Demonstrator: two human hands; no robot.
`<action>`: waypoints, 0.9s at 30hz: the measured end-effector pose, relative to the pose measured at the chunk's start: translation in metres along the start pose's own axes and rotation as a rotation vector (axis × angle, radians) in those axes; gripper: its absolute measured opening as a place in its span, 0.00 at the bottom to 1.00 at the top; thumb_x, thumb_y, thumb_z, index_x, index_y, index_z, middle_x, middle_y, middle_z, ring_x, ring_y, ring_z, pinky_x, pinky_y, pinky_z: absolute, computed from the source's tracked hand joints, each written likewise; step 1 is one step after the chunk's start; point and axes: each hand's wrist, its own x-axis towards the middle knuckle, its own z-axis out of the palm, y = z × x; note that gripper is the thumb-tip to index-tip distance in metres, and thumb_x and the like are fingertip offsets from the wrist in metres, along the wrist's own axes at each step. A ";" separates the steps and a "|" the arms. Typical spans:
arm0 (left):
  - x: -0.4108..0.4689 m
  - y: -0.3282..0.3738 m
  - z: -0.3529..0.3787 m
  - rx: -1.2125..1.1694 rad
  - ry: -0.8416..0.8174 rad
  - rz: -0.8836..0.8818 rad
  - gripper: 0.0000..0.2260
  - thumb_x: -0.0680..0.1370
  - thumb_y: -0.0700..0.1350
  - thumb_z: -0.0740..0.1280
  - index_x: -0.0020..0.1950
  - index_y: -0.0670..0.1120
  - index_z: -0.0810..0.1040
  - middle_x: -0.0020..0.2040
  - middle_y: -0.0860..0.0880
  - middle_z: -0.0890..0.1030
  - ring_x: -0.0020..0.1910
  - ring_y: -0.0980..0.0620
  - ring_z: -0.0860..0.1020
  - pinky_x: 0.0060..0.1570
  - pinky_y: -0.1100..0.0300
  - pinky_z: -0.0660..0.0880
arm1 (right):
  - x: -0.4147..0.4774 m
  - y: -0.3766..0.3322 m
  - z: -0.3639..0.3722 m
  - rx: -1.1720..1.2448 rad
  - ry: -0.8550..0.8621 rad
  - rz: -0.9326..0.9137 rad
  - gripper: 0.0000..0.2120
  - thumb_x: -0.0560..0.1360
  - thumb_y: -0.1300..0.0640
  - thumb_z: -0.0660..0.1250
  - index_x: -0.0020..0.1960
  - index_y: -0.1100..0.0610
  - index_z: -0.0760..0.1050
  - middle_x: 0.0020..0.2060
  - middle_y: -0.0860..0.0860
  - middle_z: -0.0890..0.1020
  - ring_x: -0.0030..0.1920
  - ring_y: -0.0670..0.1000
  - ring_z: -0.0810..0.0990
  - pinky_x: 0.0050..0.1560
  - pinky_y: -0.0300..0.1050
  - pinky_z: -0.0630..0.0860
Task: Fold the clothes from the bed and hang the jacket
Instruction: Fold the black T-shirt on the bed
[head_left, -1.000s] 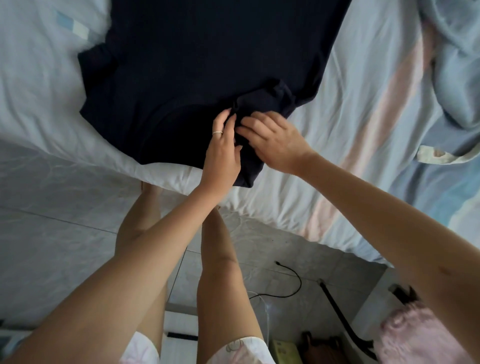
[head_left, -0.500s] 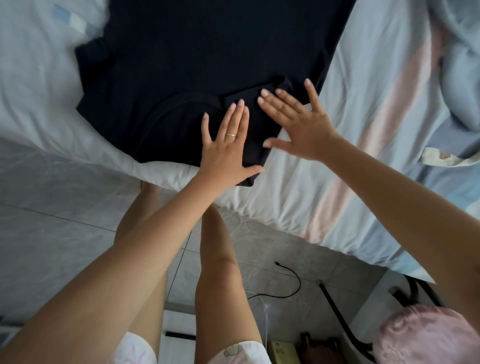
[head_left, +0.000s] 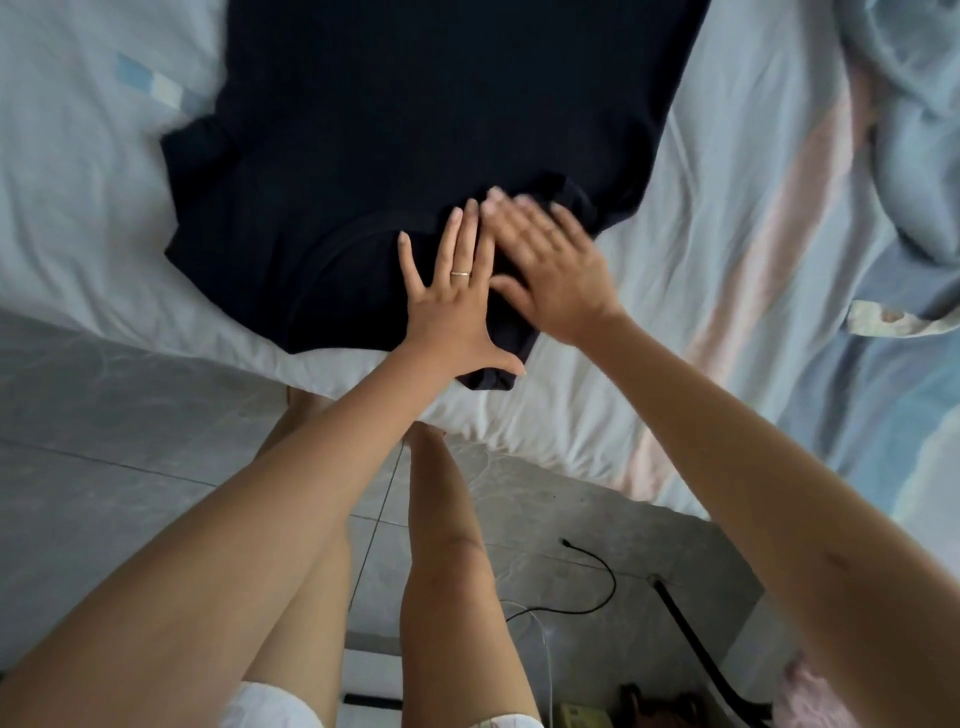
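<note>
A navy T-shirt (head_left: 415, 130) lies spread flat on the pale blue bed sheet (head_left: 78, 182), with its near end at the edge of the mattress and one short sleeve sticking out to the left. On its right side a strip of the cloth (head_left: 506, 332) is folded inward over the body, down to the near corner.

The left hand (head_left: 452, 306) lies palm down on the shirt just left of that folded strip. Its fingers (head_left: 457, 234) are straight and slightly fanned, a ring (head_left: 460, 273) sits on one of them, and the thumb stretches right across the strip's near end.

The right hand (head_left: 550, 270) lies just beside it, also palm down, over the upper part of the fold. Its fingers (head_left: 519, 213) are straight and spread and touch the left fingertips. This hand is blurred, so whether it presses the cloth or only skims it is hard to say. Neither hand pinches any fabric; the shirt is under both palms.

A crumpled blue blanket (head_left: 914, 130) lies at the far right of the bed. Below the mattress edge are grey floor tiles (head_left: 104, 415), the person's bare legs and a black cable (head_left: 597, 587).
</note>
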 end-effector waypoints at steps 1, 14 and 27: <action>0.000 0.000 0.001 -0.002 0.018 -0.005 0.68 0.55 0.77 0.66 0.74 0.42 0.30 0.76 0.43 0.31 0.75 0.46 0.31 0.65 0.33 0.32 | 0.004 0.011 0.004 0.039 -0.005 0.093 0.29 0.81 0.40 0.47 0.77 0.53 0.54 0.76 0.49 0.59 0.76 0.50 0.58 0.75 0.50 0.51; -0.021 -0.069 -0.033 -0.107 -0.078 0.303 0.57 0.68 0.60 0.73 0.76 0.40 0.34 0.76 0.42 0.33 0.76 0.45 0.37 0.73 0.45 0.42 | -0.019 -0.102 -0.006 0.319 0.069 0.709 0.28 0.82 0.47 0.47 0.78 0.58 0.48 0.77 0.55 0.54 0.77 0.53 0.51 0.76 0.51 0.42; -0.013 -0.252 -0.081 -0.591 0.223 -0.169 0.24 0.74 0.46 0.66 0.69 0.40 0.71 0.67 0.38 0.71 0.66 0.39 0.68 0.66 0.57 0.61 | 0.027 -0.197 -0.027 0.440 0.271 0.637 0.24 0.77 0.59 0.60 0.72 0.61 0.63 0.70 0.60 0.68 0.72 0.58 0.62 0.74 0.53 0.57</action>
